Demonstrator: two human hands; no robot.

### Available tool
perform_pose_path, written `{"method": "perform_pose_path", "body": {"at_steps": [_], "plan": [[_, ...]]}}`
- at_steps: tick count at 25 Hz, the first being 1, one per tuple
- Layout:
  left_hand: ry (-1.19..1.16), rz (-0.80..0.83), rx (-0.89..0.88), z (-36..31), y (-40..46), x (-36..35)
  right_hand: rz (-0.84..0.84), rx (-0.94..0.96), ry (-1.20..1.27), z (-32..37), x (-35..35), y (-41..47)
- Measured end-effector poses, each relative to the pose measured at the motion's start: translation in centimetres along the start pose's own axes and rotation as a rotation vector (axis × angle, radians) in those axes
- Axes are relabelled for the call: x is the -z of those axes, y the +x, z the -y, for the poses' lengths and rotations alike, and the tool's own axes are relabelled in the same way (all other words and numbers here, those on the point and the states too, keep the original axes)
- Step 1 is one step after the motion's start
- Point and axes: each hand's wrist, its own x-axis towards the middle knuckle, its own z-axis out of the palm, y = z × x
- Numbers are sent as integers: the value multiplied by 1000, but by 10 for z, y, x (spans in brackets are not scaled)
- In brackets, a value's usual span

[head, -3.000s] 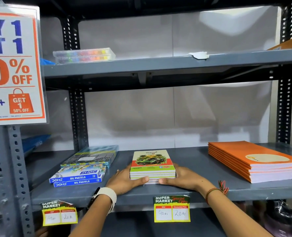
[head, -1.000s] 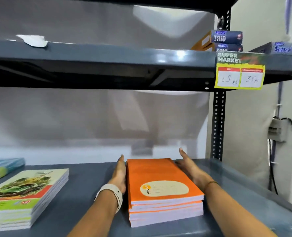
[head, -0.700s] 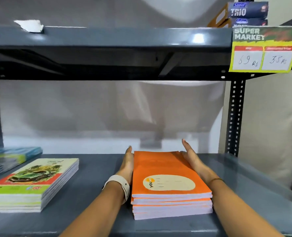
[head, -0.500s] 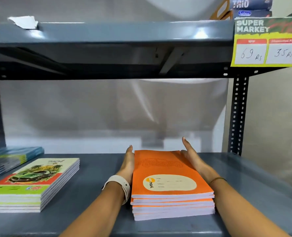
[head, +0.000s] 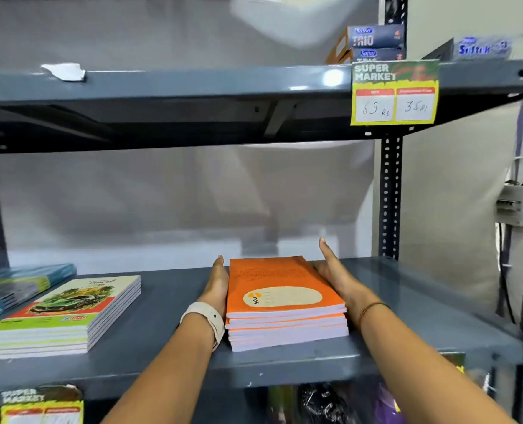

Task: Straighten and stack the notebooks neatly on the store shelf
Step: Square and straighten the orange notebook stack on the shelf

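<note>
A stack of orange notebooks (head: 284, 301) lies on the grey shelf (head: 162, 356), right of centre, its edges nearly even. My left hand (head: 217, 286), with a white watch band on the wrist, lies flat against the stack's left side. On the stack's right side my right hand (head: 333, 273) presses with its fingers stretched toward the back. The stack is squeezed between both palms. To the left, a second stack of notebooks with a green car cover (head: 61, 313) sits squared on the same shelf.
Blue-green boxes (head: 18, 283) lie at the far left of the shelf. The upper shelf (head: 192, 84) carries a price tag (head: 394, 93), blue boxes (head: 375, 41) and a paper scrap (head: 64, 71). A perforated upright (head: 390, 197) stands at the right rear.
Three seconds ago my hands held the green car stack; they have since moved right to the orange stack. In the last second the hands kept pressing its sides and the view shifted slightly.
</note>
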Motion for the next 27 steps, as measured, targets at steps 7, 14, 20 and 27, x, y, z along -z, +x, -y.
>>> {"method": "perform_pose_path", "body": {"at_steps": [7,14,20,27], "plan": [[-62,98,2,21,-31,6,75,56,40,-12,1,-33],[-74,131,-60,25,-35,1,29,94,56,-15,-6,-40],[84,199,-94,20,-59,7,-73,142,-123,-17,-1,-65],[594,289,-267,31,-99,30,-10,296,-662,-33,7,-91]]}}
